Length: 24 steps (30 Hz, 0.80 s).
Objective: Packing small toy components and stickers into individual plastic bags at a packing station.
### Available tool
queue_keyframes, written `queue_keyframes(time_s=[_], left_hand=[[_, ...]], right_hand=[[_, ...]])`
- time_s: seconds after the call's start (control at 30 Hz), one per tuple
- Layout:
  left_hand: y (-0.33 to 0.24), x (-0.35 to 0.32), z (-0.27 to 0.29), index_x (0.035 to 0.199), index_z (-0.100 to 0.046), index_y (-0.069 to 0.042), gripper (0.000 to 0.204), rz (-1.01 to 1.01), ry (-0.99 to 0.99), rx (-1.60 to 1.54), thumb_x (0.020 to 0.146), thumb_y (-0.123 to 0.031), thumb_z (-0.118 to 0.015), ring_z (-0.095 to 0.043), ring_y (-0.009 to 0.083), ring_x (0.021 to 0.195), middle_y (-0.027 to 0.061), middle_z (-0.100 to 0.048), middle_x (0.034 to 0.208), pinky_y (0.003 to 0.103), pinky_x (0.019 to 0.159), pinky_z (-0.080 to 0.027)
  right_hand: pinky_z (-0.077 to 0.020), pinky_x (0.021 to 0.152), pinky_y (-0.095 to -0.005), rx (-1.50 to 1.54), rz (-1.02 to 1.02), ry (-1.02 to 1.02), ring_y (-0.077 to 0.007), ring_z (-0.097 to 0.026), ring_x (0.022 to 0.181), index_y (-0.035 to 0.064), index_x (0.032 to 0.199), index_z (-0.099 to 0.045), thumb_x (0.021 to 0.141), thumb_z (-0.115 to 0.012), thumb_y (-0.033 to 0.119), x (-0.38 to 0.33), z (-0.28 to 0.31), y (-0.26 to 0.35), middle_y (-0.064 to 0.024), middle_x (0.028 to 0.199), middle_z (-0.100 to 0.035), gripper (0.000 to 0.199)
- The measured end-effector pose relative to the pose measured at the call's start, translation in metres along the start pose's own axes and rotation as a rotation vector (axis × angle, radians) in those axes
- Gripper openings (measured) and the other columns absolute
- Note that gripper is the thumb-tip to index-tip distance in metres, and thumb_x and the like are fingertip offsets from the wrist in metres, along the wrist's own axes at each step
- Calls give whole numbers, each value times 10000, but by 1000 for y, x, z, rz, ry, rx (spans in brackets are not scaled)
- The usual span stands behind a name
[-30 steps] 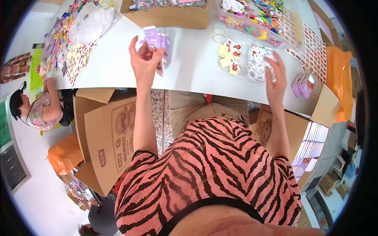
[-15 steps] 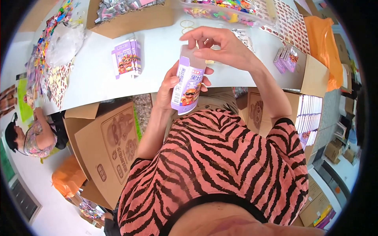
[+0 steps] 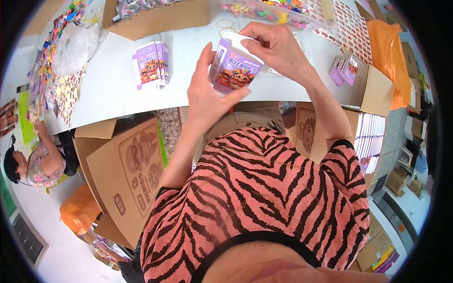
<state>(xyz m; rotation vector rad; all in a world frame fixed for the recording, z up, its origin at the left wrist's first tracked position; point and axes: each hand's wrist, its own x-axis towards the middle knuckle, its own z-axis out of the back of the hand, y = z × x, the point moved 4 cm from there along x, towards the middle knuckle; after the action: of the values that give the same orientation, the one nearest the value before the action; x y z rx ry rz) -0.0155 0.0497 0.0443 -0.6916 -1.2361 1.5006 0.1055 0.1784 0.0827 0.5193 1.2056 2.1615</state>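
Note:
A small purple and white cardboard box [image 3: 234, 70] with cartoon figures printed on its front is held up over the near part of the table, tilted. My left hand [image 3: 207, 96] grips it from the left and below, with the thumb along the bottom edge and fingers at the left side. At the upper right corner, my right hand [image 3: 273, 47] pinches the box's white top flap between thumb and bent fingers. What the box contains is hidden. A few flattened purple boxes [image 3: 152, 66] lie overlapped on the table to the left.
An open carton of packets [image 3: 160, 21] and a clear tub of colourful trinkets [image 3: 283, 21] stand at the back. Wrapped purple boxes [image 3: 343, 70] lie to the right, near a carton packed with boxes [image 3: 370, 137]. Another person [image 3: 42, 162] sits at the far left.
The box has risen, with its printed front turned toward me. My left hand has shifted up and round to its lower edge. My right fingers have closed onto the top flap.

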Motion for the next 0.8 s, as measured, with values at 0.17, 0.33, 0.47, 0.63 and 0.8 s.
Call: queue_keyframes(time_s=[0.17,0.33,0.47,0.63,0.8], left_hand=[[-1,-3,-24,1326,-300,41,1030,-59,-191,313,532,-279,-873,-539,322,1001,202,-456,1180,375,805,-481],[2,-1,-14,1270,-333,39,919,-42,-234,232,571,-250,-855,-589,316,925,200,-514,1102,371,742,-505],[-1,2,-12,1253,-348,34,835,-30,-297,218,627,-238,-828,-619,323,900,197,-553,1044,380,723,-518],[-8,5,-18,1317,-305,27,840,-181,-280,243,680,-206,-801,-611,317,933,215,-515,1100,381,706,-527],[-9,1,-13,1317,-336,4,732,-298,-241,216,734,-130,-758,-606,301,885,182,-504,1087,376,664,-531]], right_hand=[[-346,502,-209,25,25,-41,-24,-416,566,-2,901,-629,873,-582,101,-2,-11,4,31,660,-539,117],[-460,638,-210,424,25,-125,-63,-546,731,34,1103,-560,900,-576,111,-13,-13,-7,-11,906,-601,217],[-493,729,-243,361,145,-234,-95,-573,861,55,1191,-518,888,-599,98,-38,-30,-18,-37,1093,-567,316],[-505,849,-284,342,108,-311,-130,-595,954,51,1198,-547,840,-649,45,-48,-44,-6,-51,1154,-557,372],[-515,846,-281,328,201,-268,-127,-613,908,30,1151,-574,845,-637,22,-43,-31,-5,-47,1082,-603,313]])
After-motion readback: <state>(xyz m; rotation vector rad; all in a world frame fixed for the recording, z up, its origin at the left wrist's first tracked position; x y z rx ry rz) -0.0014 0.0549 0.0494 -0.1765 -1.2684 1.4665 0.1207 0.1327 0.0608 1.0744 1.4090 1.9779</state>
